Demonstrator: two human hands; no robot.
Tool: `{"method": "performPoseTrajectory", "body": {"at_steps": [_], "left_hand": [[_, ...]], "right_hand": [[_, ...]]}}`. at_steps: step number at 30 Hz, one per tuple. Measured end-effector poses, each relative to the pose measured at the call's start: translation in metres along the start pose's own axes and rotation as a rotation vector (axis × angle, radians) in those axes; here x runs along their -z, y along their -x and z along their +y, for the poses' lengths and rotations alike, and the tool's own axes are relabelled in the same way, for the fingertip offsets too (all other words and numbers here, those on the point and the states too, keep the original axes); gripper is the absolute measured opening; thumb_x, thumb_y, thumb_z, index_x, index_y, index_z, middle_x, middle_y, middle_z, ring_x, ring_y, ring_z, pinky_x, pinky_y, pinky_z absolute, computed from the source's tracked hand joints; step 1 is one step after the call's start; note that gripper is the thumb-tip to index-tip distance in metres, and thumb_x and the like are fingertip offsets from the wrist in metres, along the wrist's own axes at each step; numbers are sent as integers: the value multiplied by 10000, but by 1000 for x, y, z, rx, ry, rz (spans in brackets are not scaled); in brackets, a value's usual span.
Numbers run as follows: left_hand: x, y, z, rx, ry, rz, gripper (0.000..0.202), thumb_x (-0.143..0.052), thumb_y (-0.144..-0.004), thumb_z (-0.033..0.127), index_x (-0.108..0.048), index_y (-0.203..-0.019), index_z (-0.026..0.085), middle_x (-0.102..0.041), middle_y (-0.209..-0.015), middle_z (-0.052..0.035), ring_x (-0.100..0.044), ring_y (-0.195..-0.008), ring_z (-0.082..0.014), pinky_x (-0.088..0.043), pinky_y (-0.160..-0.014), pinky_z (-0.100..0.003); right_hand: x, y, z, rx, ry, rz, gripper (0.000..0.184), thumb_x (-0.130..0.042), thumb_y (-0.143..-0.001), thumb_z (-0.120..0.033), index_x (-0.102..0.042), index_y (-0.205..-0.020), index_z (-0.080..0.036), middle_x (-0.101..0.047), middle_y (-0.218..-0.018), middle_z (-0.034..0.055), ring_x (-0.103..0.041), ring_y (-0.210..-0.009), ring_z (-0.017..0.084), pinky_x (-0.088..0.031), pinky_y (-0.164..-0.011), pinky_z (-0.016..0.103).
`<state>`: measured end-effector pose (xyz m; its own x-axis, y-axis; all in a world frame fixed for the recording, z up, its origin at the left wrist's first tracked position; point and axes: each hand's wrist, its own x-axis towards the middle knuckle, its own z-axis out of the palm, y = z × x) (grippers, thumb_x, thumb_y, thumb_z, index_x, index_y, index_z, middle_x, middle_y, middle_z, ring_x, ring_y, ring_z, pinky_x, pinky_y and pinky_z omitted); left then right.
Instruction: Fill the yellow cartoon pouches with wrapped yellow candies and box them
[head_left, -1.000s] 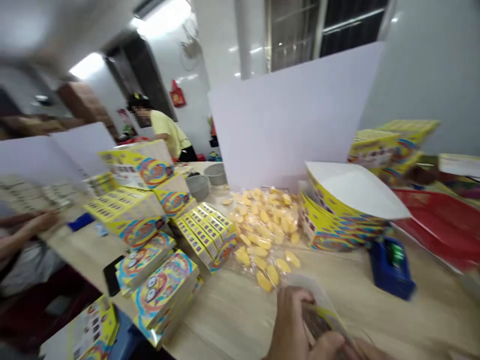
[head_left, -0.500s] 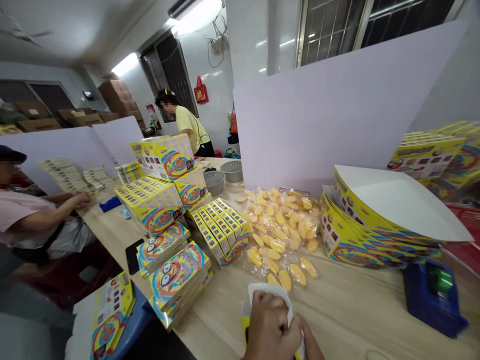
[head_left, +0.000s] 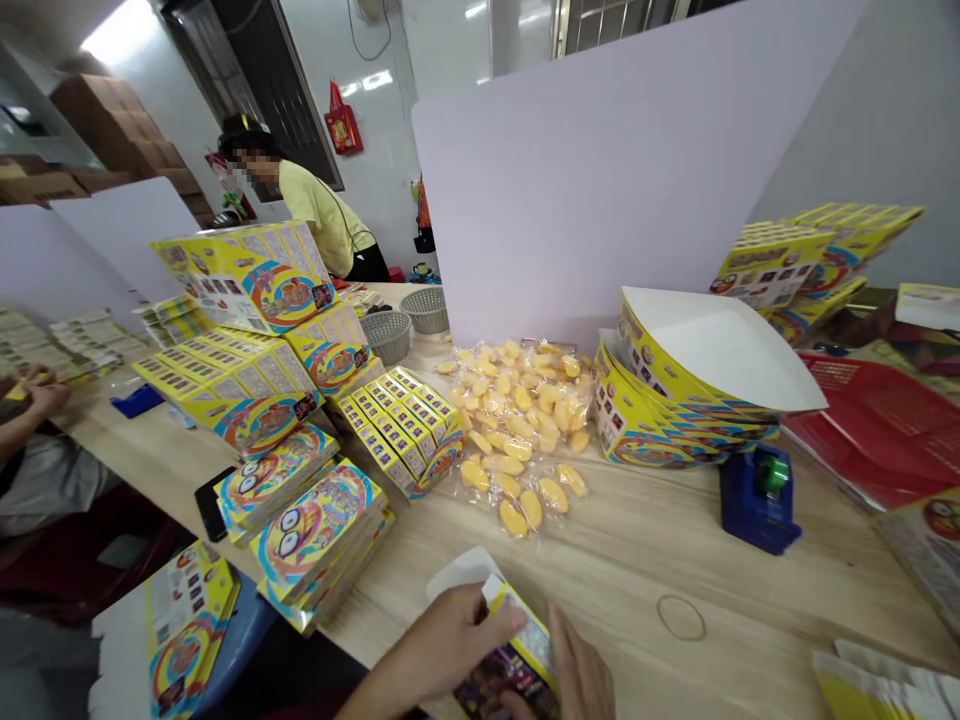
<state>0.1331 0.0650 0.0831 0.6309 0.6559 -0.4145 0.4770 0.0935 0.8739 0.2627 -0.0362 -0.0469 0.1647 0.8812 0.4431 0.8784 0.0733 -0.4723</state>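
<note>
At the bottom edge my left hand [head_left: 442, 645] pinches the white flap of a flat yellow printed carton [head_left: 510, 650] that lies on the wooden table [head_left: 645, 560]. My right hand [head_left: 577, 670] lies against the carton's right side with its fingers stretched out. Just beyond them lies a pile of small yellow pieces in clear bags [head_left: 517, 430]. A rubber band [head_left: 681, 617] lies on the table to the right of my hands.
Stacks of yellow boxes [head_left: 300, 400] fill the left. Folded flat cartons [head_left: 675, 400] sit right of the pile, with a blue tape dispenser [head_left: 759, 498] and red tray [head_left: 870, 420]. A white divider [head_left: 600, 180] stands behind. Two other people work at left and back.
The view has tilted down and shifted. My hands have spread apart on the carton, its flap now lifted by my left hand.
</note>
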Motion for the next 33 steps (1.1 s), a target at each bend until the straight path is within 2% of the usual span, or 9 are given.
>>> {"method": "performPoseTrajectory", "body": {"at_steps": [3, 6, 11, 17, 20, 22, 25, 29, 33], "left_hand": [[5, 7, -1, 2, 78, -146, 419, -569, -742, 513, -656, -822, 111, -618, -716, -2, -511, -666, -130, -416, -629, -211], [0, 9, 2, 0, 158, -118, 404, -590, -739, 474, -656, -879, 100, -626, -769, -18, -497, -662, -121, -416, -627, -213], [-11, 9, 2, 14, 198, -98, 387, -585, -749, 470, -648, -854, 103, -588, -709, -3, -465, -619, -101, -402, -595, -198], [5, 17, 8, -99, 122, -425, 512, -490, -766, 599, -665, -921, 144, -650, -842, -52, -570, -834, -182, -447, -773, -267], [14, 18, 9, -180, 117, -596, 587, -454, -748, 658, -666, -956, 152, -664, -885, -62, -588, -921, -212, -442, -840, -300], [14, 17, 8, -230, 69, -698, 556, -493, -730, 644, -676, -923, 155, -671, -815, -53, -617, -853, -215, -476, -773, -298], [10, 18, 6, -237, -15, -663, 496, -618, -645, 586, -679, -890, 159, -667, -749, -36, -636, -761, -221, -504, -644, -289], [10, 23, 9, -266, -51, -447, 629, -651, -522, 649, -665, -935, 174, -665, -882, -55, -617, -917, -255, -509, -678, -313], [15, 24, 13, -228, -56, -461, 831, -425, -557, 826, -649, -986, 151, -635, -991, -104, -578, -1021, -260, -501, -718, -338]], "right_hand": [[1, -2, -5, 72, -98, -119, 1175, -687, -632, -538, 100, -1437, -198, -531, -1255, 210, -553, -1066, 404, -491, -814, 544], [11, -9, -10, 37, -148, -218, 1283, -798, -532, -371, 104, -1433, -223, -477, -1318, 195, -511, -1133, 386, -489, -854, 525], [32, -19, -12, -19, -239, -336, 1171, -755, -569, -199, 31, -1433, -274, -474, -1336, 150, -492, -1175, 330, -483, -888, 490], [58, -22, 5, -268, -534, -470, 749, -620, -711, -221, -290, -1383, -207, -462, -1349, 137, -477, -1202, 240, -414, -973, 419], [64, -21, 7, -388, -587, -551, 741, -683, -633, -213, -414, -1324, -227, -576, -1234, 106, -553, -1111, 258, -428, -942, 432], [64, -21, 4, -406, -652, -623, 811, -708, -605, -196, -383, -1346, -242, -647, -1115, 75, -624, -974, 234, -473, -877, 396], [64, -24, 0, -351, -677, -675, 941, -729, -609, -216, -234, -1408, -266, -635, -1122, 53, -639, -886, 184, -502, -812, 332], [66, -25, -2, -54, -410, -456, 999, -770, -586, -351, -219, -1412, -238, -569, -1230, 109, -588, -1031, 252, -482, -866, 402], [69, -26, -11, 279, -105, -83, 750, -624, -766, -405, -268, -1396, -207, -617, -1154, 135, -570, -1057, 292, -437, -901, 479]]}}
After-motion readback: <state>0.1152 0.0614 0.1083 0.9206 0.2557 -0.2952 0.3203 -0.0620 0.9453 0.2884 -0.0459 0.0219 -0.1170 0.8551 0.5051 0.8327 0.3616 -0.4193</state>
